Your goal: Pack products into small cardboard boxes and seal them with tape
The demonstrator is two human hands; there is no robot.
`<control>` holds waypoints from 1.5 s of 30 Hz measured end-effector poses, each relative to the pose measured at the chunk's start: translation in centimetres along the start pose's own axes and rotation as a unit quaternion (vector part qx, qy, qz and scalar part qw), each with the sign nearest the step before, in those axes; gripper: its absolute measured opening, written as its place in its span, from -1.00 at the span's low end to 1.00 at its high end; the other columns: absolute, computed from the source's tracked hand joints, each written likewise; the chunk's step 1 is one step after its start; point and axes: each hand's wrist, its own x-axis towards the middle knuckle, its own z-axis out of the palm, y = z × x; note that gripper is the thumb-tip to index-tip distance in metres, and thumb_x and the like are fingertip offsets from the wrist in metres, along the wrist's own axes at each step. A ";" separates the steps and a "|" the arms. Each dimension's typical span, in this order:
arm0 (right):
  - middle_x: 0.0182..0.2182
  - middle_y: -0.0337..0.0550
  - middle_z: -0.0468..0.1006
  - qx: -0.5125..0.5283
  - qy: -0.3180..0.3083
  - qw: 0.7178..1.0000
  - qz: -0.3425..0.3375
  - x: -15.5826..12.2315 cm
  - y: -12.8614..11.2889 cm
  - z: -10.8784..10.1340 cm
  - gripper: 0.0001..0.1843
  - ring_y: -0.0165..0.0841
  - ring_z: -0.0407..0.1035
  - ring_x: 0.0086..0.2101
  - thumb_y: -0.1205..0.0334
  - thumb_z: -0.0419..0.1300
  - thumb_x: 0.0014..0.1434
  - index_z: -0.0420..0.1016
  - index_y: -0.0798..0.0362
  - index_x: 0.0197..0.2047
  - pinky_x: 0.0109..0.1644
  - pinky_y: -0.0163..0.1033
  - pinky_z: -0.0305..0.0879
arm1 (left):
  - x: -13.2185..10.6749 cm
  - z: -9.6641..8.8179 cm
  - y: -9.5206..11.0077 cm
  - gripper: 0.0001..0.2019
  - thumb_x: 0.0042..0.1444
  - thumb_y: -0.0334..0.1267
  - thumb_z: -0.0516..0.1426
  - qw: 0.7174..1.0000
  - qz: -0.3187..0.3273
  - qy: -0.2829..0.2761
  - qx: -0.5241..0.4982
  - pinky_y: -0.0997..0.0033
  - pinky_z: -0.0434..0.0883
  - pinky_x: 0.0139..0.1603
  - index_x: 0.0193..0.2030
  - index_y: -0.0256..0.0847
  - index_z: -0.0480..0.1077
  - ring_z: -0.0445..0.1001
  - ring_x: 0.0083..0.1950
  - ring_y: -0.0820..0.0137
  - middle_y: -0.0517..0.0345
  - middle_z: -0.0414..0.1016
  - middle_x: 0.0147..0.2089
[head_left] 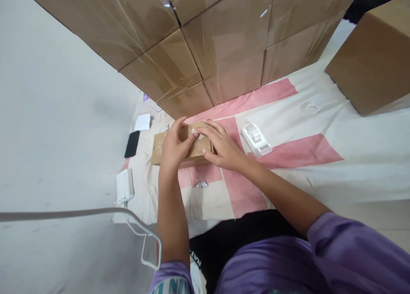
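A small cardboard box [157,149] lies on the bed cover in front of me. Over its middle rests my left hand [173,148], thumb pressed on the top and fingers bent toward the far side. My right hand [221,145] grips the right end, its fingertips on the top near a shiny bit of clear tape and its thumb near the front edge. The two hands almost meet on the box, and they hide part of its top. Just right of my right hand stands a white tape dispenser [256,140] with a roll in it.
Behind the box rises a tall stack of taped cartons [230,50]. Another carton [371,67] stands at the right. By the wall on the left are a black phone [132,144], a white device [124,186] and a cable [80,211]. A crumpled scrap [201,184] lies nearer me.
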 end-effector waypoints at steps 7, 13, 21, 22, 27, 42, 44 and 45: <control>0.28 0.14 0.37 0.002 0.016 1.000 -0.008 -0.3 0.3 0.5 -0.42 0.05 -0.02 0.42 0.05 0.07 0.28 0.23 0.05 0.31 0.39 0.26 0.00 | -1.3 0.3 0.5 -0.75 0.28 -0.22 0.15 0.983 0.007 0.178 -0.042 0.24 0.41 0.04 0.06 -0.13 0.48 0.48 -0.09 0.30 0.08 0.57 -0.03; 0.18 0.13 0.44 -0.025 0.124 0.991 -0.052 -1.4 -0.1 0.5 -0.46 0.03 0.19 0.29 0.00 0.14 0.28 0.28 0.02 0.25 0.32 0.22 0.15 | -13.0 2.3 -3.3 -0.84 0.29 -0.16 0.15 0.953 -0.031 0.301 -0.005 0.32 0.39 -0.19 -0.12 -0.18 0.45 0.38 -0.30 0.38 0.17 0.45 -0.26; -0.51 -0.23 0.50 -0.083 -0.008 0.981 -0.173 -3.9 -2.4 2.2 -0.74 -0.33 0.33 -0.47 0.10 0.07 0.32 0.47 -0.06 -0.37 -0.33 -0.12 0.18 | -18.5 3.5 -6.7 -0.76 0.34 -0.09 0.13 0.993 -0.082 0.078 0.026 0.31 0.45 -0.12 -0.15 -0.17 0.54 0.51 -0.24 0.33 0.11 0.59 -0.25; -0.55 -0.25 0.48 -0.083 -0.020 0.982 -0.169 -4.0 -2.6 2.4 -0.71 -0.35 0.31 -0.51 0.09 0.07 0.33 0.46 -0.05 -0.40 -0.37 -0.15 0.15 | -18.5 3.5 -6.4 -0.76 0.34 -0.08 0.13 0.991 -0.079 0.102 0.020 0.31 0.45 -0.12 -0.15 -0.17 0.54 0.52 -0.24 0.33 0.11 0.59 -0.26; -0.52 -0.22 0.54 -0.029 -0.089 0.993 -0.072 -4.1 -3.4 2.7 -0.70 -0.36 0.37 -0.50 -0.03 0.21 0.29 0.52 0.03 -0.31 -0.43 -0.25 0.10 | -17.5 3.3 -4.3 -0.79 0.38 -0.16 0.09 0.988 -0.005 0.154 0.009 0.28 0.46 -0.11 -0.17 -0.15 0.52 0.55 -0.20 0.31 0.08 0.60 -0.25; -0.63 -0.36 0.25 0.064 0.223 0.962 0.147 -1.3 -0.3 -3.9 -0.68 -0.47 0.11 -0.58 0.16 0.16 0.36 0.44 0.02 -0.44 -0.45 -0.29 0.19 | -12.6 2.0 -6.8 -0.85 0.30 -0.19 0.12 0.908 -0.030 0.411 -0.073 0.26 0.41 -0.15 -0.24 -0.18 0.45 0.47 -0.21 0.31 0.12 0.48 -0.29; -0.42 -0.27 0.51 0.086 0.227 0.946 0.213 -0.6 1.1 -4.8 -0.85 -0.46 0.25 -0.51 0.16 0.23 0.29 0.55 0.02 -0.13 -0.41 -0.29 0.27 | -11.4 2.7 -8.9 -0.80 0.28 -0.11 0.09 0.890 -0.136 0.425 -0.097 0.29 0.40 -0.16 -0.26 -0.18 0.38 0.44 -0.24 0.34 0.17 0.42 -0.31; -0.26 -0.20 0.59 0.093 0.215 0.945 0.230 -0.4 1.7 -5.1 -0.68 -0.45 0.31 -0.47 0.17 0.25 0.25 0.52 0.01 0.06 -0.41 -0.29 0.29 | -11.0 3.1 -9.8 -0.79 0.26 -0.09 0.10 0.887 -0.173 0.414 -0.109 0.32 0.39 -0.18 -0.27 -0.18 0.35 0.41 -0.27 0.36 0.20 0.39 -0.33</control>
